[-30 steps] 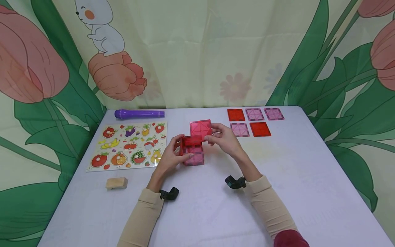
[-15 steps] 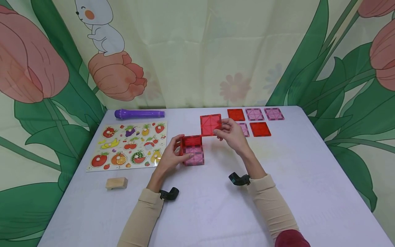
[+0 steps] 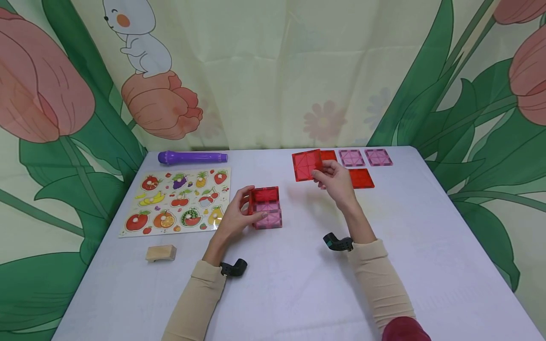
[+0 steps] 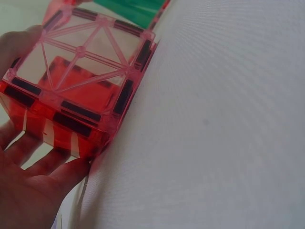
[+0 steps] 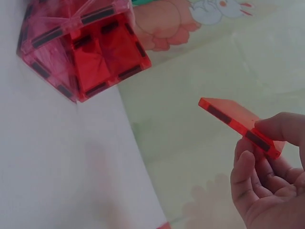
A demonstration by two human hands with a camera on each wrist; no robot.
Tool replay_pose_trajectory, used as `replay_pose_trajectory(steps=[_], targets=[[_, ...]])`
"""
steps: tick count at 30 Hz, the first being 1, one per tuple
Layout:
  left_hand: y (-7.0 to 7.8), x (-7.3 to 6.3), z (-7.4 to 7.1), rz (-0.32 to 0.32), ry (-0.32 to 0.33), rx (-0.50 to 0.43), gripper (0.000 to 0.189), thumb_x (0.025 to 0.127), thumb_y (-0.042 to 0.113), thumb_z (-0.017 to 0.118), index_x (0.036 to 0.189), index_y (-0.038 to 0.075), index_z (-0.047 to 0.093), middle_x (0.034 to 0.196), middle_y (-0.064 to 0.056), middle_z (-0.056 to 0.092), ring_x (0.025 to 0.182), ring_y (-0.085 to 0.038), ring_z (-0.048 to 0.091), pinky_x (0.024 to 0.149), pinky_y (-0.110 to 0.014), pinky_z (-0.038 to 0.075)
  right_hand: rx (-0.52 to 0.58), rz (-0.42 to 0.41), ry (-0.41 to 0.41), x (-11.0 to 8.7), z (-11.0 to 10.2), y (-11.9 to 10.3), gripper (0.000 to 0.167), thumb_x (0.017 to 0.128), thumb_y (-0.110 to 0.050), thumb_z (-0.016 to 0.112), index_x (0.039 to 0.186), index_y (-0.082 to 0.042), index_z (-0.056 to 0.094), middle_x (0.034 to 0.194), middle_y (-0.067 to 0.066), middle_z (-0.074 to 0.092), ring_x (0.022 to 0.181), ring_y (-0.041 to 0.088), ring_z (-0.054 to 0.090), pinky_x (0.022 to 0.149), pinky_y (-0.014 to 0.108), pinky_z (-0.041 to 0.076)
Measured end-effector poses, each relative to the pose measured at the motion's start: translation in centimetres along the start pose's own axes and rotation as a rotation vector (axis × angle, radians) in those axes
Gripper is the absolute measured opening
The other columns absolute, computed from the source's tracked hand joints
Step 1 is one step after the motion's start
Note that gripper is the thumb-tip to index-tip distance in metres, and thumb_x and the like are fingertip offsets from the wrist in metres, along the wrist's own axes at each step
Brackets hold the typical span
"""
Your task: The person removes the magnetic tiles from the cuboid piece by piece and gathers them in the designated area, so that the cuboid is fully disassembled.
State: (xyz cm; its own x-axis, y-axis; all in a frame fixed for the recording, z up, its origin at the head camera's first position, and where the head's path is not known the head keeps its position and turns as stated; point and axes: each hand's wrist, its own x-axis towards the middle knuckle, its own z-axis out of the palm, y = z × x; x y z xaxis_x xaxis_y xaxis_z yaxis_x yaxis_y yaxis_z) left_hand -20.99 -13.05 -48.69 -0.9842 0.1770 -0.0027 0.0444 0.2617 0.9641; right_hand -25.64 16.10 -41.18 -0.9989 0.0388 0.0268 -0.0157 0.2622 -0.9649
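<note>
A cube-like box [image 3: 266, 220] made of clear red and pink magnetic tiles stands on the table, its top uncovered. My left hand [image 3: 236, 213] holds it, fingers along the red left wall and thumb on the pink front. In the left wrist view several fingertips press the red side tile [image 4: 62, 124]. To the right and farther back, my right hand [image 3: 337, 184] pinches a single red magnetic tile [image 3: 304, 166] by its edge, in the air. The right wrist view shows thumb and fingers on this tile [image 5: 233, 117], apart from the box.
Loose red and pink tiles [image 3: 351, 158] lie at the back right, one mostly hidden by my right hand. At left are a fruit puzzle board [image 3: 175, 203], a purple toy microphone [image 3: 194, 157] and a small wooden block [image 3: 161, 253]. A printed curtain [image 3: 264, 94] hangs behind the table.
My right hand has lifted the red tile off the box's top and carried it right and back, towards the loose tiles. My left hand and the box have stayed put.
</note>
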Motion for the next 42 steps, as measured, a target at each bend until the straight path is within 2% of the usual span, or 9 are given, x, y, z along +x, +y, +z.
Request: replay_pose_trajectory(steps=[6, 11, 15, 18, 23, 28, 31, 38, 42], targets=[[0.0, 0.0, 0.0, 0.001, -0.003, -0.005, 0.087, 0.079, 0.031, 0.085, 0.151, 0.022, 0.038, 0.153, -0.001, 0.043, 0.145, -0.028, 0.039, 0.118, -0.051, 0.038, 0.018, 0.049, 0.060, 0.2, -1.2, 0.0, 0.047, 0.096, -0.027, 0.068, 0.135, -0.004, 0.055, 0.124, 0.017, 0.066, 0.091, 0.015, 0.067, 0.086, 0.034, 0.061], [0.0, 0.0, 0.0, -0.016, -0.014, -0.004, 0.088, 0.081, 0.029, 0.084, 0.153, 0.022, 0.035, 0.156, -0.001, 0.040, 0.147, -0.027, 0.036, 0.120, -0.050, 0.036, 0.021, 0.073, 0.113, 0.2, -2.1, 0.1, 0.050, 0.096, -0.030, 0.067, 0.138, -0.007, 0.053, 0.129, 0.015, 0.064, 0.100, 0.020, 0.067, 0.089, 0.026, 0.059], [0.2, 0.0, 0.0, -0.042, -0.022, 0.008, 0.089, 0.082, 0.027, 0.083, 0.155, 0.021, 0.032, 0.159, -0.004, 0.037, 0.149, -0.028, 0.034, 0.121, -0.048, 0.035, 0.032, 0.082, 0.149, 0.2, -2.8, 0.5, 0.053, 0.095, -0.033, 0.068, 0.141, -0.010, 0.052, 0.135, 0.012, 0.061, 0.105, 0.019, 0.066, 0.090, 0.023, 0.058], [0.9, -0.2, -0.1, -0.052, -0.031, 0.015, 0.089, 0.083, 0.024, 0.082, 0.156, 0.018, 0.031, 0.159, -0.006, 0.036, 0.149, -0.030, 0.034, 0.120, -0.048, 0.035, 0.059, 0.087, 0.170, 0.5, -3.1, 0.7, 0.053, 0.095, -0.032, 0.068, 0.141, -0.011, 0.053, 0.137, 0.011, 0.060, 0.105, 0.016, 0.064, 0.089, 0.022, 0.058], [2.9, -1.2, -0.3, -0.044, -0.044, 0.013, 0.085, 0.085, 0.022, 0.080, 0.155, 0.014, 0.032, 0.158, -0.009, 0.038, 0.148, -0.032, 0.035, 0.119, -0.049, 0.036, 0.083, 0.081, 0.203, 0.9, -3.6, 1.0, 0.050, 0.097, -0.030, 0.067, 0.141, -0.011, 0.055, 0.136, 0.013, 0.061, 0.102, 0.014, 0.064, 0.085, 0.020, 0.058], [3.7, -1.6, -0.4, -0.034, -0.043, 0.000, 0.083, 0.085, 0.021, 0.080, 0.154, 0.015, 0.034, 0.157, -0.010, 0.039, 0.148, -0.033, 0.035, 0.119, -0.051, 0.037, 0.074, 0.080, 0.230, 0.9, -4.2, 1.2, 0.049, 0.097, -0.032, 0.066, 0.140, -0.011, 0.056, 0.135, 0.014, 0.061, 0.104, 0.013, 0.064, 0.092, 0.024, 0.058], [3.5, -1.5, -0.4, -0.040, -0.043, -0.001, 0.083, 0.085, 0.022, 0.080, 0.153, 0.018, 0.034, 0.157, -0.009, 0.039, 0.148, -0.032, 0.035, 0.119, -0.051, 0.037, 0.085, 0.081, 0.249, 0.9, -4.7, 1.4, 0.050, 0.097, -0.032, 0.066, 0.140, -0.010, 0.056, 0.134, 0.014, 0.061, 0.103, 0.012, 0.064, 0.091, 0.022, 0.057], [0.2, -0.2, -0.1, -0.017, -0.016, -0.007, 0.085, 0.082, 0.030, 0.083, 0.152, 0.029, 0.036, 0.155, -0.001, 0.041, 0.147, -0.028, 0.036, 0.118, -0.051, 0.039, 0.116, 0.121, 0.294, 0.9, -5.8, 1.5, 0.052, 0.096, -0.033, 0.066, 0.143, -0.012, 0.054, 0.131, 0.009, 0.060, 0.102, 0.009, 0.064, 0.100, 0.032, 0.055], [0.1, -0.2, -0.1, -0.009, -0.006, -0.005, 0.083, 0.081, 0.032, 0.084, 0.150, 0.028, 0.037, 0.153, 0.000, 0.043, 0.146, -0.028, 0.038, 0.118, -0.053, 0.038, 0.130, 0.125, 0.313, 0.9, -6.2, 1.5, 0.051, 0.096, -0.033, 0.067, 0.142, -0.013, 0.055, 0.130, 0.008, 0.061, 0.102, 0.009, 0.064, 0.100, 0.032, 0.054]])
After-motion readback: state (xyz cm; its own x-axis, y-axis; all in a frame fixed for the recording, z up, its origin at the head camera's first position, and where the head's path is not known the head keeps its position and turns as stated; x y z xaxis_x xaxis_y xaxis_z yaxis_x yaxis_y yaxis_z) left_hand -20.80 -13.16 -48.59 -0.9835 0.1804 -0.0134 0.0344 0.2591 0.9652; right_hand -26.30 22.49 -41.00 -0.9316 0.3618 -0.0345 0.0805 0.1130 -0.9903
